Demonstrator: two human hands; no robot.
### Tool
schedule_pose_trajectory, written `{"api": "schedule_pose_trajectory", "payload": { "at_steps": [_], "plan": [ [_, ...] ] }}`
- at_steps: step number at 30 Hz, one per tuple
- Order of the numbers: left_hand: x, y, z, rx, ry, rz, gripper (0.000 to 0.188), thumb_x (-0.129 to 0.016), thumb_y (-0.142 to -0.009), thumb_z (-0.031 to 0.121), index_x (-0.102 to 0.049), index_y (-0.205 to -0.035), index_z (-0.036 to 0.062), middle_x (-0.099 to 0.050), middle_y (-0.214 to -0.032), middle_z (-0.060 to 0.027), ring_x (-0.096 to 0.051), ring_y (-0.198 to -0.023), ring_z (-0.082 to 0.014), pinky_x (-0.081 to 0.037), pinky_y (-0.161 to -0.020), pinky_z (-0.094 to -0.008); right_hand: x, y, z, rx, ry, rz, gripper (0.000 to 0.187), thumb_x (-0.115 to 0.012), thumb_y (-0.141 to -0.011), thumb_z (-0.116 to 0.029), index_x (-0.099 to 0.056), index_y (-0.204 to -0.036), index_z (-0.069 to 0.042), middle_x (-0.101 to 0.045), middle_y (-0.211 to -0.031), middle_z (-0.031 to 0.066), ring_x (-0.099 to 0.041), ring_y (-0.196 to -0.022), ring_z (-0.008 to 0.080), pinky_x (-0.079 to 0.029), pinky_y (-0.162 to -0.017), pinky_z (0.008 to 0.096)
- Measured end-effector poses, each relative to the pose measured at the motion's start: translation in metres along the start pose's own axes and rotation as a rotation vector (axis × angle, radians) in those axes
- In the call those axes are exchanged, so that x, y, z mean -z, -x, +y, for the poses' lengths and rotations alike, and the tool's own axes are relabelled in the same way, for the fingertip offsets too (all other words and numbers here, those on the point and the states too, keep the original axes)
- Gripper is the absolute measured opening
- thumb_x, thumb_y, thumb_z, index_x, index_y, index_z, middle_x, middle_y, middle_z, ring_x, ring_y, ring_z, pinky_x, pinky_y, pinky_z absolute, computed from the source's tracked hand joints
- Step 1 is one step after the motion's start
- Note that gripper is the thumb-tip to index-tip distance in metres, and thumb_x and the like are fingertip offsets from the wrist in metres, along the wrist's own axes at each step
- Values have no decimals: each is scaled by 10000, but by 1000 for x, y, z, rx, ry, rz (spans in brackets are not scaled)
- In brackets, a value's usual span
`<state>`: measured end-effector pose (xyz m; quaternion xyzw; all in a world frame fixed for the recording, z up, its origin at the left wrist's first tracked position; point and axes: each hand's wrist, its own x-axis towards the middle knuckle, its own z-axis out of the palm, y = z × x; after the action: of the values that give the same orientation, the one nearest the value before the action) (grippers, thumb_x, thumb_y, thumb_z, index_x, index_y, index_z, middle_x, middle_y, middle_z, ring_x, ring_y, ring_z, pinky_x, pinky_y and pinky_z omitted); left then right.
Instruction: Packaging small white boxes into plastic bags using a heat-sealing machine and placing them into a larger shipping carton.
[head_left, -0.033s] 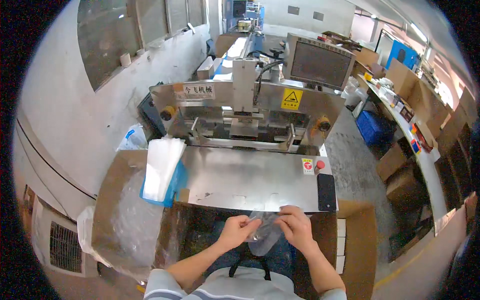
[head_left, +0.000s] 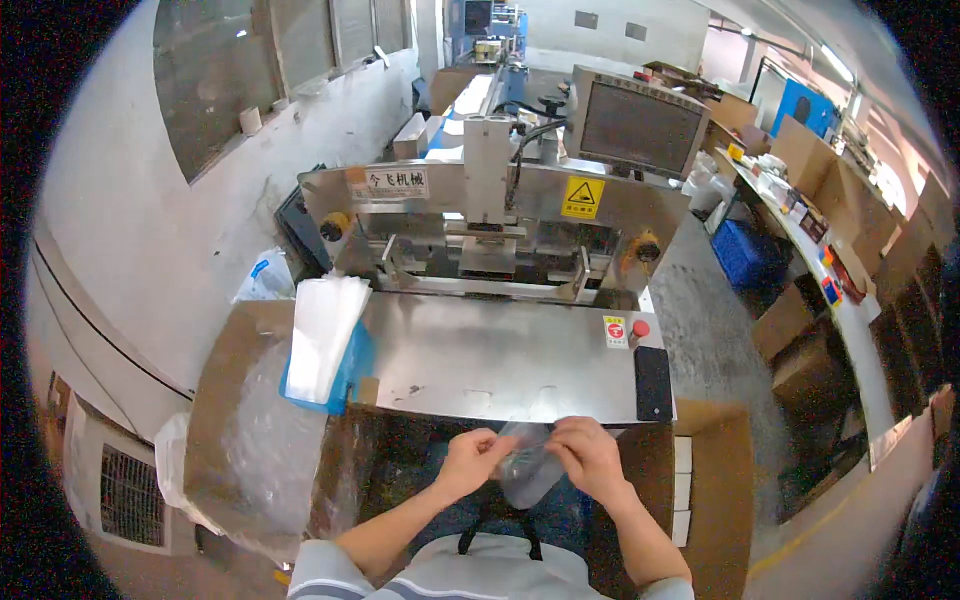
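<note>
A clear plastic bag (head_left: 527,470) hangs between my hands, just in front of the steel machine table (head_left: 500,345). My left hand (head_left: 476,462) pinches the bag's left side between thumb and fingers. On the other side, my right hand (head_left: 588,455) grips the bag's upper right edge, its fingers bent close to the table's front edge. The film is thin and see-through, and I cannot make out anything inside it. Below the bag, a dark space and the straps of my apron show.
A blue bin (head_left: 345,375) with a stack of white sheets (head_left: 325,335) stands left on the table. A cardboard box (head_left: 245,400) holds loose clear bags. Right lie a black phone (head_left: 653,385), a red button (head_left: 640,328) and a cardboard box (head_left: 715,480) with white boxes. The machine (head_left: 490,220) stands behind.
The bag has shifted slightly and its film lies differently between my hands. My right hand has dropped a little, and my left hand has barely moved.
</note>
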<state>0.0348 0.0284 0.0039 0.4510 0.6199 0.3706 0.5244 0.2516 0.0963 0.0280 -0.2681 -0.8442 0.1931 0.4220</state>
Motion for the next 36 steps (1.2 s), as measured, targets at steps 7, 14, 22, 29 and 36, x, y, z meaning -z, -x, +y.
{"api": "schedule_pose_trajectory", "payload": {
  "at_steps": [7,14,22,29,36],
  "plan": [
    [2,-5,15,-796,-524,72,362,-668,-894,180,-648,-1249,114,-674,-1203,-143,-671,-1052,-314,-544,-880,-391,-17,16,11,-5,70,-300,151,-700,-835,-178,-645,-880,-45,-650,-868,146,-625,-839,354,-512,-759,456],
    [15,-25,8,-589,-835,-333,300,-646,-904,283,-683,-1157,127,-705,-1025,-137,-681,-898,-357,-553,-781,-454,-12,14,14,-26,104,-477,144,-667,-858,-187,-662,-933,-64,-667,-897,130,-633,-897,332,-497,-883,482],
    [52,-12,45,-535,-795,-242,188,-553,-952,226,-627,-977,55,-669,-873,-220,-650,-836,-426,-511,-720,-523,28,-14,2,-70,41,-493,78,-703,-856,-159,-681,-883,-90,-657,-918,86,-609,-1041,287,-312,-1115,579],
    [86,-11,83,-420,-775,-304,179,-541,-962,193,-603,-988,28,-656,-935,-218,-627,-896,-439,-502,-767,-511,23,-44,21,-75,21,-481,116,-723,-845,-180,-667,-833,-79,-639,-881,65,-604,-978,284,-320,-1112,569],
    [140,-146,52,-425,-712,-303,297,-543,-985,299,-611,-933,14,-666,-870,-135,-625,-812,-274,-489,-738,-408,-33,-110,129,-253,21,-410,295,-633,-904,-329,-730,-931,-51,-694,-845,175,-641,-810,386,-511,-790,451]
  ]
}}
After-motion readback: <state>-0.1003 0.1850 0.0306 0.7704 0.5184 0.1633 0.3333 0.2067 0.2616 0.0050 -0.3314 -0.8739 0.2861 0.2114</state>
